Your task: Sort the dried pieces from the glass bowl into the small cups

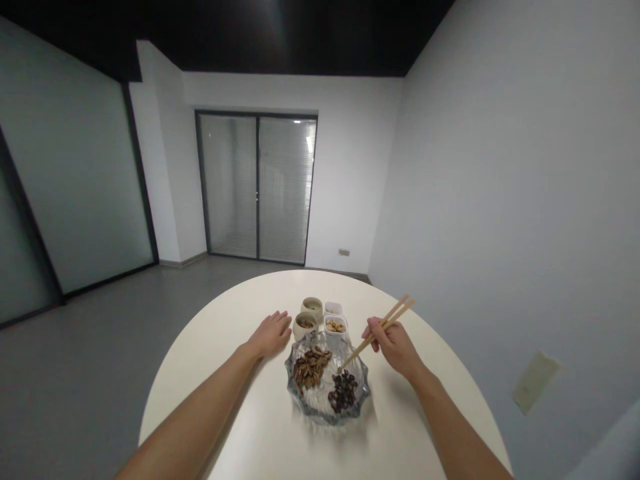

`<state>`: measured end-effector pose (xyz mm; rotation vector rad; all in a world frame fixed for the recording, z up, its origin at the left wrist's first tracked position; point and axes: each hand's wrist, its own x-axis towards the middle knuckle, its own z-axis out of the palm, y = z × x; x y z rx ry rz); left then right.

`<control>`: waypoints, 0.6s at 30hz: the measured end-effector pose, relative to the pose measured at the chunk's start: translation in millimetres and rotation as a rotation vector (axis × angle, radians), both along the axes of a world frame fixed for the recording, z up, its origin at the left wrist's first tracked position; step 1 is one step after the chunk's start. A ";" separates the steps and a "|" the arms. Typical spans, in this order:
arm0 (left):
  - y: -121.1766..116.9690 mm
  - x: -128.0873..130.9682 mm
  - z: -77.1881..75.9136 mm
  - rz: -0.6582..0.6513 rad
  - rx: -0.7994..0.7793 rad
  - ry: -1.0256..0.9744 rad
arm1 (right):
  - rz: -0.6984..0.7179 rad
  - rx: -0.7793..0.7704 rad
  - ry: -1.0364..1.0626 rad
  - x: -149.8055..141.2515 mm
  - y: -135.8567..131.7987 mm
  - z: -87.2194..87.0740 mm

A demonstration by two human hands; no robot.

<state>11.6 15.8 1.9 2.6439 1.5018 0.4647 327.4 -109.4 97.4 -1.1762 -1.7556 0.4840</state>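
My right hand (pixel 393 343) grips a pair of wooden chopsticks (pixel 367 341), their tips low over the glass bowl (pixel 327 419) near its middle. Whether the tips pinch anything is too small to tell. Inside the bowl, brown elongated dried pieces (pixel 311 368) lie at the left and dark, shiny seed-like pieces (pixel 343 391) at the lower right. Flat on the table rests my left hand (pixel 274 333), fingers stretched out, beside a small beige cup (pixel 305 325) with some brown bits in it. A white square dish (pixel 335 325) behind the bowl holds pale yellowish pieces.
Behind the front containers stand a second beige cup (pixel 313 307) and another white dish (pixel 333 309). Everything sits on a round white table (pixel 240 427). A plain wall (pixel 500 200) rises to the right, and a glass door (pixel 257 187) is at the back.
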 end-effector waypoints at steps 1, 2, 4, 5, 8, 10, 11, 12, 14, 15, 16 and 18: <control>0.2 -0.1 -0.4 0.001 0.001 0.001 | 0.002 0.001 0.013 -0.5 0.4 -0.6; 0.4 -0.1 -0.7 0.004 0.001 0.002 | 0.008 -0.001 0.020 -1.0 0.7 -1.1; 0.4 -0.3 -0.9 0.009 -0.004 0.003 | 0.024 -0.010 0.017 -2.4 1.3 -1.9; 0.2 -0.3 -0.9 0.011 -0.007 0.002 | 0.031 -0.015 0.011 -3.1 1.5 -2.2; -0.4 -0.3 -0.2 0.015 -0.014 -0.001 | 0.051 -0.026 -0.005 -4.8 1.9 -3.0; -0.9 -0.1 0.4 0.017 -0.018 0.001 | 0.061 -0.029 -0.008 -5.4 2.1 -4.0; -1.2 0.0 0.6 0.019 -0.020 0.001 | 0.065 -0.029 -0.007 -5.6 2.2 -4.5; -1.5 0.2 0.8 0.023 -0.021 -0.001 | 0.068 -0.027 -0.007 -5.9 2.2 -5.1; -2.0 0.5 1.2 0.027 -0.023 -0.006 | 0.077 -0.024 -0.015 -6.7 1.9 -5.9; -2.3 0.6 1.5 0.028 -0.023 -0.007 | 0.081 -0.024 -0.022 -7.3 1.6 -6.0; -2.6 0.8 1.7 0.027 -0.023 -0.007 | 0.086 -0.025 -0.031 -7.8 1.1 -5.9; -3.2 1.0 2.5 0.028 -0.023 -0.004 | 0.088 -0.029 -0.043 -9.1 -0.3 -4.9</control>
